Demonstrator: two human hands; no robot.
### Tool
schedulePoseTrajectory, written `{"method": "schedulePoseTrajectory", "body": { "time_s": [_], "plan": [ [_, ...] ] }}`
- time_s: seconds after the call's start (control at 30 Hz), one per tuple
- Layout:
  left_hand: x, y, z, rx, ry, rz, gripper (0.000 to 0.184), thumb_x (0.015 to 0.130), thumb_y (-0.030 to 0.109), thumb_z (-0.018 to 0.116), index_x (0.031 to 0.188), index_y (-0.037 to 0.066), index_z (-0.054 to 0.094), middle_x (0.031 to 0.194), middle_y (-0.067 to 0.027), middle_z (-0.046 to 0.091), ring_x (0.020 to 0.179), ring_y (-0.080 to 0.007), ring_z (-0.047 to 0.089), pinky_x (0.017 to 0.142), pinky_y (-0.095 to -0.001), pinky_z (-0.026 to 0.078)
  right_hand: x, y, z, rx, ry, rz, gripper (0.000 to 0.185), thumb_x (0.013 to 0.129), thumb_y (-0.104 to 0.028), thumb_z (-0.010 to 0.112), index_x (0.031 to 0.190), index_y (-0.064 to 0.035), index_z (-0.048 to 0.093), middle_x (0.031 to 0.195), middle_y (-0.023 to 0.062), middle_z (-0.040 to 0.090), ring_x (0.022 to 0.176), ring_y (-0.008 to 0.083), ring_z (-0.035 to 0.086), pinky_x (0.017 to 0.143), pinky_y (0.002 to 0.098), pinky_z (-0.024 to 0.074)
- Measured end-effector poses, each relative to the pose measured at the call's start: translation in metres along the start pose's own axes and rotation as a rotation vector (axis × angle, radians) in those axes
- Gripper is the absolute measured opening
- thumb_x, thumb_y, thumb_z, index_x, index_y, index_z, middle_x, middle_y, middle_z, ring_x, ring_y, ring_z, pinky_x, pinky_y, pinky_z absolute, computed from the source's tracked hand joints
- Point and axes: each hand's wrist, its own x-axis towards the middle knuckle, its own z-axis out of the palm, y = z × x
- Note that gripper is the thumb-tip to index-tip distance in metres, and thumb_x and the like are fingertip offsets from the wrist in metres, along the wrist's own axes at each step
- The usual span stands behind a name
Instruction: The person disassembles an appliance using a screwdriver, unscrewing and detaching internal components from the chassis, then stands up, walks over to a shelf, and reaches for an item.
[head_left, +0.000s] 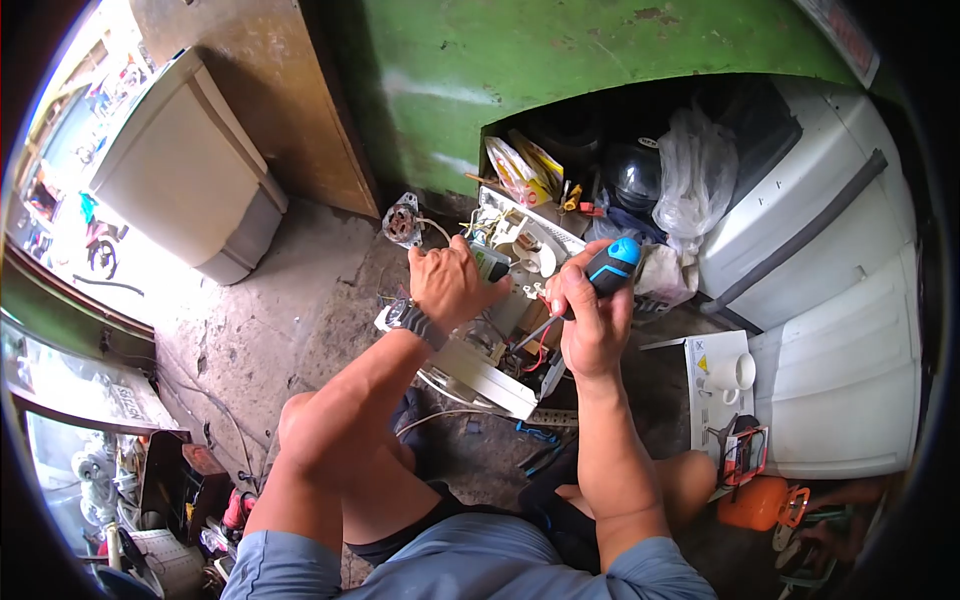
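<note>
My right hand (592,325) is wrapped round the black and blue handle of a screwdriver (613,266). The screwdriver's thin shaft (538,332) slants down to the left, over the opened appliance; I cannot tell whether its tip touches anything. My left hand (447,284), with a watch (400,314) on the wrist, is closed on a small dark part with a pale label (491,264). Much of that part is hidden by the fingers. Below both hands lies an opened white appliance body (490,375), with wires and loose pieces showing inside.
A round motor (403,221) lies on the floor beyond my left hand. Plastic bags (692,180) and a dark helmet (634,175) fill the recess ahead. White panels (840,350) stand at right, near an orange canister (752,506). A large white cabinet (185,165) stands at left.
</note>
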Motion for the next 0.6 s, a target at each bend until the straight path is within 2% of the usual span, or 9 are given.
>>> {"method": "schedulePoseTrajectory", "body": {
  "time_s": [0.27, 0.33, 0.37, 0.4, 0.47, 0.5, 0.53, 0.6],
  "plan": [
    [-0.001, -0.009, -0.012, 0.004, -0.058, 0.024, 0.087, 0.081, 0.072, 0.064, 0.109, -0.01, 0.058, 0.082, -0.0184, 0.073, 0.084, -0.0329, 0.073, 0.095, -0.0458, 0.041, 0.006, -0.005, 0.0, 0.03, -0.058, -0.061, 0.038, 0.097, -0.006, 0.064, 0.128, -0.0027, 0.041, 0.088, 0.0053, 0.059, 0.069, 0.0118, 0.053, 0.065, 0.029, 0.047],
    [0.002, -0.012, -0.011, -0.008, -0.085, 0.026, 0.093, 0.08, 0.077, 0.064, 0.11, -0.011, 0.057, 0.081, -0.0184, 0.073, 0.082, -0.0324, 0.073, 0.092, -0.0455, 0.044, 0.009, -0.009, 0.002, 0.089, -0.057, -0.081, 0.035, 0.097, -0.009, 0.063, 0.125, -0.0028, 0.042, 0.087, 0.0054, 0.058, 0.069, 0.0121, 0.052, 0.066, 0.0305, 0.0471],
    [0.003, -0.015, -0.013, -0.008, -0.102, 0.08, 0.093, 0.082, 0.078, 0.061, 0.11, -0.011, 0.058, 0.08, -0.0208, 0.073, 0.083, -0.034, 0.074, 0.086, -0.048, 0.049, 0.012, -0.012, 0.007, 0.083, -0.073, -0.112, 0.033, 0.099, -0.017, 0.062, 0.121, -0.0031, 0.043, 0.086, 0.0061, 0.057, 0.068, 0.0128, 0.052, 0.066, 0.0316, 0.0469],
    [0.006, -0.018, -0.019, -0.013, -0.098, 0.079, 0.093, 0.082, 0.078, 0.061, 0.11, -0.011, 0.058, 0.08, -0.0208, 0.073, 0.083, -0.034, 0.074, 0.086, -0.048, 0.049, 0.014, -0.013, 0.012, 0.079, -0.078, -0.113, 0.033, 0.099, -0.017, 0.062, 0.121, -0.0031, 0.043, 0.086, 0.0061, 0.057, 0.068, 0.0128, 0.052, 0.066, 0.0316, 0.0469],
    [0.01, -0.033, -0.029, -0.15, -0.246, 0.032, 0.085, 0.09, 0.075, 0.055, 0.108, -0.008, 0.062, 0.081, -0.0241, 0.072, 0.086, -0.0375, 0.073, 0.082, -0.0496, 0.053, 0.017, -0.013, 0.02, 0.124, -0.114, -0.173, 0.039, 0.099, -0.029, 0.064, 0.119, -0.0034, 0.043, 0.085, 0.0072, 0.056, 0.068, 0.014, 0.052, 0.065, 0.0315, 0.0465],
    [0.014, -0.049, -0.027, -0.21, -0.299, 0.072, 0.063, 0.095, 0.059, 0.058, 0.107, -0.002, 0.065, 0.086, -0.0245, 0.072, 0.087, -0.0413, 0.072, 0.082, -0.0484, 0.055, 0.018, -0.011, 0.021, 0.119, -0.131, -0.189, 0.048, 0.099, -0.042, 0.065, 0.119, -0.0036, 0.043, 0.085, 0.0091, 0.056, 0.068, 0.0158, 0.052, 0.065, 0.0317, 0.0463],
    [0.012, -0.064, -0.025, -0.215, -0.297, 0.073, 0.063, 0.095, 0.059, 0.058, 0.107, -0.002, 0.065, 0.086, -0.0245, 0.072, 0.087, -0.0413, 0.072, 0.082, -0.0484, 0.055, 0.019, -0.01, 0.025, 0.114, -0.134, -0.188, 0.048, 0.099, -0.042, 0.065, 0.119, -0.0036, 0.043, 0.085, 0.0091, 0.056, 0.068, 0.0158, 0.052, 0.065, 0.0317, 0.0463],
    [0.004, -0.082, -0.021, -0.411, -0.275, 0.218, 0.039, 0.095, 0.038, 0.068, 0.107, 0.001, 0.066, 0.091, -0.0197, 0.073, 0.088, -0.0391, 0.071, 0.079, -0.046, 0.055, 0.022, -0.007, 0.031, 0.185, -0.176, -0.179, 0.054, 0.098, -0.049, 0.065, 0.119, -0.0046, 0.043, 0.085, 0.0101, 0.056, 0.068, 0.0171, 0.053, 0.065, 0.0323, 0.0462]
  ]
}}
